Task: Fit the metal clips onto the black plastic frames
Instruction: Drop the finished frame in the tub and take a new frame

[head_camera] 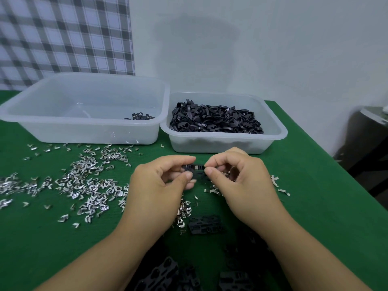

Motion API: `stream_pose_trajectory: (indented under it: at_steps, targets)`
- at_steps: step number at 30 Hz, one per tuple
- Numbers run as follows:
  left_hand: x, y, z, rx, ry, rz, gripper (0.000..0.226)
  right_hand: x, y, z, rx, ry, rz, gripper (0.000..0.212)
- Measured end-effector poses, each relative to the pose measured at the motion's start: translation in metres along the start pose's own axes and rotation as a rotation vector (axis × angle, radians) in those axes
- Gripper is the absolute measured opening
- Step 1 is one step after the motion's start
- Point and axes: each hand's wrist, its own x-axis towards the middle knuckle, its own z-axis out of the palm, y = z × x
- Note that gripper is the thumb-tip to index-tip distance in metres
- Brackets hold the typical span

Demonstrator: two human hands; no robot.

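A black plastic frame (194, 168) hangs above the green table, held between both hands. My left hand (159, 183) pinches its left end with thumb and forefinger. My right hand (235, 177) pinches its right end, and its curled fingers hold several metal clips (225, 174). Loose metal clips (84, 183) lie spread over the table to the left. More black frames (204, 224) lie on the table near my wrists, and others (165, 271) sit at the bottom edge.
A large clear tub (84, 131) at the back left holds a few black parts (139, 117). A smaller clear tub (222, 141) at the back right is heaped with black frames (216, 119). The table's right edge (336, 164) runs diagonally; a dark object (367, 139) stands beyond it.
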Motion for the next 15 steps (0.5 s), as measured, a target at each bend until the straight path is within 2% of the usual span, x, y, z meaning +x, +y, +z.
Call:
stream_pose_trajectory:
  at_steps: [6, 10, 13, 15]
  targets:
    - [0.001, 0.0, 0.0, -0.005, -0.005, -0.004, 0.038, 0.001, 0.001, 0.002, -0.065, 0.015, -0.045, 0.018]
    - [0.003, -0.003, -0.001, 0.008, 0.106, 0.026, 0.037, -0.003, 0.005, 0.001, -0.127, 0.05, -0.115, 0.023]
    - [0.006, -0.007, -0.004, -0.006, 0.182, 0.01, 0.036, -0.005, 0.009, -0.002, -0.36, -0.067, -0.259, 0.018]
    - [0.007, -0.008, -0.004, -0.002, 0.186, 0.007, 0.035, -0.005, 0.01, -0.001, -0.427, -0.165, -0.316, 0.018]
